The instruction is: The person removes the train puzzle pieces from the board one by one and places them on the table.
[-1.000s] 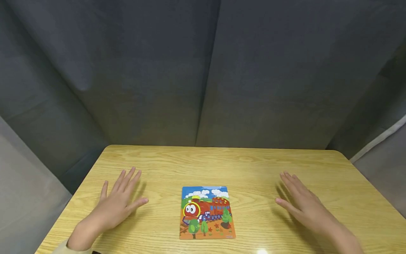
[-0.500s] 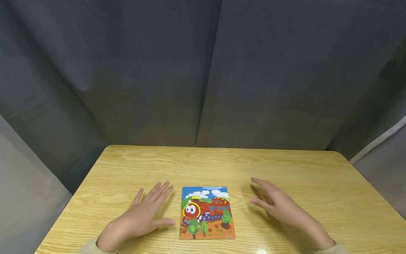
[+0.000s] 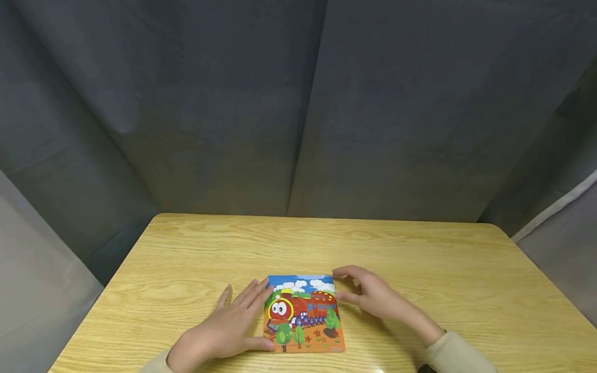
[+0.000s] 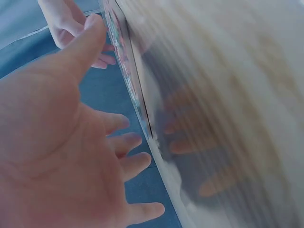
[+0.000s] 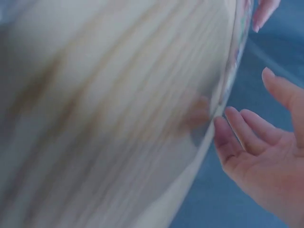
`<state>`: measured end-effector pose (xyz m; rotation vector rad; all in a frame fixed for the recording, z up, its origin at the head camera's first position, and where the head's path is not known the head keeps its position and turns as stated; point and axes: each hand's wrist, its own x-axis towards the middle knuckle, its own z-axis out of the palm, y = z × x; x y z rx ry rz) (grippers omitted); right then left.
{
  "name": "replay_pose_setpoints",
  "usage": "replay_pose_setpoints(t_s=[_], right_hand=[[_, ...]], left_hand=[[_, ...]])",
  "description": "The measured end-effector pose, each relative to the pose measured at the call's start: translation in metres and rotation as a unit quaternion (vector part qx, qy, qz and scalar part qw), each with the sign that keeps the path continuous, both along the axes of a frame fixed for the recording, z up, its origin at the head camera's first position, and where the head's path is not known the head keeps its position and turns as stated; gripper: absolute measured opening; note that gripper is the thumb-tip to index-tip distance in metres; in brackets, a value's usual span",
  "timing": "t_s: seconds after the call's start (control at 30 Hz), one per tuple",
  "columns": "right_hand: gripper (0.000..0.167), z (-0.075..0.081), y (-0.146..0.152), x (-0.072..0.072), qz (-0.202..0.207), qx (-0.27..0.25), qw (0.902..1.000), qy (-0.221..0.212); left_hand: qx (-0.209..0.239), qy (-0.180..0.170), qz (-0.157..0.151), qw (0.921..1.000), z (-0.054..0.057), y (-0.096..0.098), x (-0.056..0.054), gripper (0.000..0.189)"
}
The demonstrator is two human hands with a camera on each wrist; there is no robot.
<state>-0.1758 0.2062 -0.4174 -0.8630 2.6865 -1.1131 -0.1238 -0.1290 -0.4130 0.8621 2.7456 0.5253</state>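
Observation:
A flat, nearly square picture board (image 3: 305,336) lies on the table, printed with a red cartoon train, trees and clouds. My left hand (image 3: 228,326) is at its left side, fingers spread; thumb tip and fingertips overlap the left edge in the head view. On the opposite side, my right hand (image 3: 375,298) has its thumb and fingertips right at the board's right edge, fingers lightly bent. The left wrist view shows the left palm (image 4: 52,147) beside the thin board edge (image 4: 124,54). In the right wrist view, the right fingers (image 5: 242,135) are relaxed near the tabletop.
The wooden table (image 3: 196,248) has rounded far corners, and a dark grey curtain (image 3: 224,129) hangs behind it. More grey cloth hangs at the left and right. Light sleeves (image 3: 459,355) cover the forearms.
Both hands have moved inward from wide apart to the board's two sides, the left going right and the right going left. The board has stayed in place.

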Motion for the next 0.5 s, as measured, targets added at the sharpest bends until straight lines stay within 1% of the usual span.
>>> replay_pose_setpoints(t_s=[0.1,0.23,0.4,0.5], right_hand=[[0.042,-0.005,-0.006,-0.004,-0.001,-0.027,0.9996,-0.003],[0.038,-0.010,-0.014,-0.008,-0.018,-0.043,0.9988,-0.013],[0.039,-0.012,-0.023,-0.009,-0.052,-0.041,0.9975,-0.025],[0.039,-0.013,-0.026,-0.010,-0.064,-0.036,0.9971,-0.021]], left_hand=[[-0.003,0.005,0.002,1.0000,0.000,0.001,0.001,0.104],[-0.006,0.001,0.005,1.0000,0.000,0.000,0.001,0.105],[-0.008,-0.014,0.003,0.9999,0.001,0.002,0.001,0.105],[-0.009,-0.018,0.000,0.9998,0.002,0.003,0.001,0.105]])
